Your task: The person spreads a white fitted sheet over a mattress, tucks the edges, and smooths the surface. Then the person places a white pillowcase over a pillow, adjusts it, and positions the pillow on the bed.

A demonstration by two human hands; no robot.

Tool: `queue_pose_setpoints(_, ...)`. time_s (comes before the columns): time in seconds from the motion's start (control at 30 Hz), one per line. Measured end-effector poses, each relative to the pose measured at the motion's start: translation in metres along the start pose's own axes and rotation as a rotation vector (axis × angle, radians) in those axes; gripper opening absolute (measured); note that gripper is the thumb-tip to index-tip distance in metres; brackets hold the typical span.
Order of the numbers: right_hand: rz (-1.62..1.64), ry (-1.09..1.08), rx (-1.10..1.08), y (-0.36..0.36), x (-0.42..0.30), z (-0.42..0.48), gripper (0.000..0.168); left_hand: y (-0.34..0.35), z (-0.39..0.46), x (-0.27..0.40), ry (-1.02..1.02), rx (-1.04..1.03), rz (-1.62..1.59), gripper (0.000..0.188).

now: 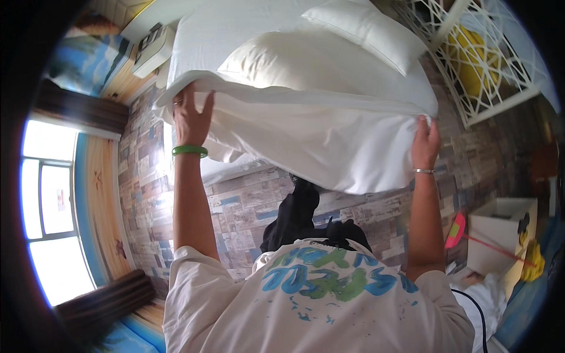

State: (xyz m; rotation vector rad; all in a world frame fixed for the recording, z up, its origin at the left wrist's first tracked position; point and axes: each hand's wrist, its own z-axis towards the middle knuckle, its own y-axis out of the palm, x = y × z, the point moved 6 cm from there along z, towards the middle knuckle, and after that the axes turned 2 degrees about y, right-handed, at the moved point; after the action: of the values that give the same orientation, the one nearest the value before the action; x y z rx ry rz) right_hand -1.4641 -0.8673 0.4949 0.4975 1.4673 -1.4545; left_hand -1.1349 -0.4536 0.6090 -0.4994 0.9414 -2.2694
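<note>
Stretched between my two hands is a white cloth cover [335,137], its near part hanging over the floor. My left hand [193,110], below which sits a green bangle, is at the cover's left end with thumb and fingers spread; the fingertips are partly hidden by the fabric. At the right corner, my right hand [426,141] pinches the edge between thumb and fingers. Just beyond the cloth, a white pillow [282,57] lies on the bed [212,26]. Another white pillow [371,28] rests farther back to the right.
White lattice partition [481,79] at the upper right. A white cabinet [490,238], a pink-headed broom [455,230] and a white bag [481,300] stand at the lower right. The window [53,194] is on the left, a white nightstand [154,50] at upper left. Patchwork-patterned floor [247,212] surrounds my feet.
</note>
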Motion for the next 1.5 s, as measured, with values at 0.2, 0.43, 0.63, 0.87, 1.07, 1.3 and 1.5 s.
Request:
queue_pose_setpoints(0.2, 0.379, -0.039, 0.276, 0.08, -0.065, 0.043, 0.032, 0.073, 0.002, -0.112, -0.361, 0.162, -0.12, 0.03)
queue_pose_setpoints(0.43, 0.394, -0.102, 0.074, 0.206, -0.086, 0.096, 0.027, 0.206, -0.054, -0.139, -1.01, -0.209, -0.708, 0.03)
queue_pose_setpoints(0.63, -0.235, -0.132, -0.414, 0.34, 0.043, 0.094, 0.03, 0.238, -0.11, -0.042, -0.293, -0.457, -0.236, 0.023)
queue_pose_setpoints(0.87, 0.739, 1.087, -0.96, 0.461, 0.009, -0.021, 0.05, 0.201, -0.076, 0.011, -0.856, -0.87, -1.331, 0.018)
queue_pose_setpoints(1.07, 0.075, 0.319, -0.522, 0.463, -0.074, 0.11, 0.038, 0.193, -0.07, 0.04, -1.486, -0.695, -2.041, 0.036)
queue_pose_setpoints(1.3, 0.657, -0.241, -1.242, 0.515, -0.295, 0.148, 0.03, 0.234, -0.046, 0.044, -1.487, -0.567, -1.813, 0.033)
queue_pose_setpoints(1.5, 0.218, -0.156, -1.25, 0.577, -0.2, 0.136, 0.03, 0.295, -0.089, -0.029, -1.816, 0.34, -1.806, 0.044)
